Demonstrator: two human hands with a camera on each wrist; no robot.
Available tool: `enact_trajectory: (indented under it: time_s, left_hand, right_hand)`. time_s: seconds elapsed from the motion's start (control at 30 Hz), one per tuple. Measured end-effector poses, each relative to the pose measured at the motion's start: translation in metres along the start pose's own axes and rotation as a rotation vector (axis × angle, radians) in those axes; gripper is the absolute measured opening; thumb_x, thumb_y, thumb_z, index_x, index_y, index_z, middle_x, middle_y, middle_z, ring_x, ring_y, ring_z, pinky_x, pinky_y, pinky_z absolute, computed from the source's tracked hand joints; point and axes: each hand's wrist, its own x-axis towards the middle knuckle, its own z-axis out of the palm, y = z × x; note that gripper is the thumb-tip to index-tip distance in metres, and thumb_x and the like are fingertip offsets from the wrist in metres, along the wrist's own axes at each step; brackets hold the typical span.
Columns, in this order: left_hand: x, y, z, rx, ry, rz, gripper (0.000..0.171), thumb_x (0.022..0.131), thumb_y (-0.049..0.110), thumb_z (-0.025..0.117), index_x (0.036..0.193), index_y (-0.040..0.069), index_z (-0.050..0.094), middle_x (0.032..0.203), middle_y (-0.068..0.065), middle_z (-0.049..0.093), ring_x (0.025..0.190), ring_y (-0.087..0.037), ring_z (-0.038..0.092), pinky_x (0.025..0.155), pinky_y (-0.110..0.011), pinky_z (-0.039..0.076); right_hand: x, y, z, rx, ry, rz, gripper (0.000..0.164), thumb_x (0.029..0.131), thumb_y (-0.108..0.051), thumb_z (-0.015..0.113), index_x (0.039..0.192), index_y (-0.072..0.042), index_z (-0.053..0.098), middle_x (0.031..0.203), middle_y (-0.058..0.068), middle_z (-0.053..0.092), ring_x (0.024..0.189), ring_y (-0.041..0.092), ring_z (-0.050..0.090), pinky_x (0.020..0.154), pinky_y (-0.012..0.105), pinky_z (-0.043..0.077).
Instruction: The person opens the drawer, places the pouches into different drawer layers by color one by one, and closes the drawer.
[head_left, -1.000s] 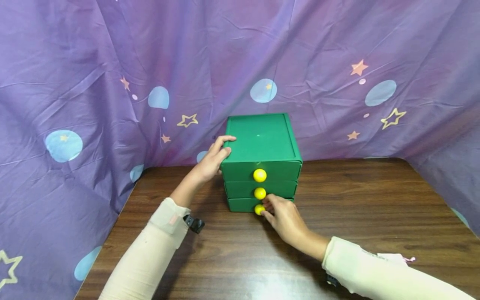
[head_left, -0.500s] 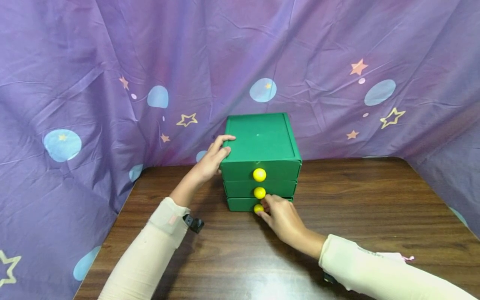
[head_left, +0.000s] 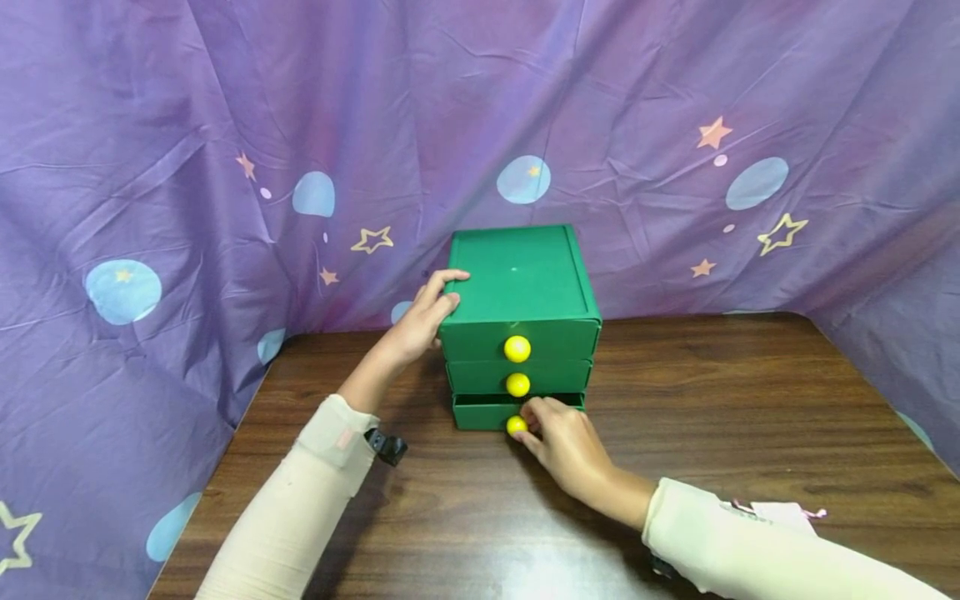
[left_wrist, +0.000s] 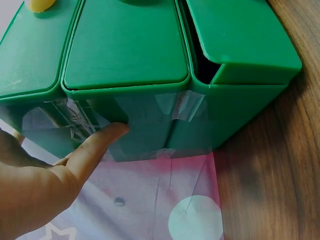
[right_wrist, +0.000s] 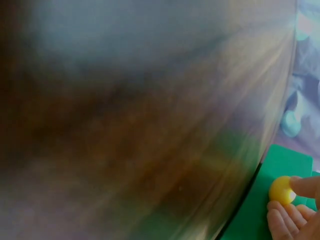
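Note:
A green cabinet [head_left: 517, 275] with three stacked drawers stands at the middle of the table, each drawer with a round yellow knob. Its bottom drawer [head_left: 483, 417] is slid a little way out, and a dark gap shows above its front; the inside is hidden. My right hand [head_left: 573, 446] pinches the bottom yellow knob [head_left: 517, 426] between thumb and fingers. My left hand [head_left: 416, 325] rests against the cabinet's left side, fingertips over the top edge. In the left wrist view, a straight digit presses the side wall near strips of clear tape [left_wrist: 187, 106].
The brown wooden table [head_left: 712, 400] runs back to a purple curtain [head_left: 420, 108] printed with stars and dots, close behind the cabinet. A small whitish pouch [head_left: 783, 515] with a pink cord lies at the right, partly behind the right sleeve.
The bottom drawer has come out toward me, with the right hand on its knob. The left hand stays at the cabinet's side.

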Motion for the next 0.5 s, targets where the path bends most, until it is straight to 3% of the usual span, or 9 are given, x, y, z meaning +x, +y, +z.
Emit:
enact_trajectory:
  time_s: [0.33,0.5]
  left_hand:
    - [-0.0006,0.0012,0.0003,-0.004,-0.003,0.007,0.047,0.107,0.030,0.039,0.153,0.021,0.039,0.147,-0.023,0.026,0.100,-0.028,0.045,0.058,-0.031,0.050]
    - [-0.0009,0.0009,-0.0003,0.002,-0.010,0.005,0.047,0.107,0.031,0.038,0.153,0.021,0.037,0.148,-0.024,0.026,0.102,-0.029,0.044,0.058,-0.029,0.051]
  right_hand:
    - [-0.0051,-0.0042,-0.0024,0.001,-0.007,0.002,0.031,0.073,-0.012,0.094,0.089,-0.009,0.067,0.082,0.000,0.068,0.073,0.011,0.066,0.065,0.029,0.058]
    - [-0.0067,-0.0063,-0.0033,-0.003,-0.005,0.001,0.032,0.072,-0.011,0.094,0.088,-0.010,0.067,0.081,-0.001,0.068,0.072,0.010,0.065,0.065,0.028,0.058]
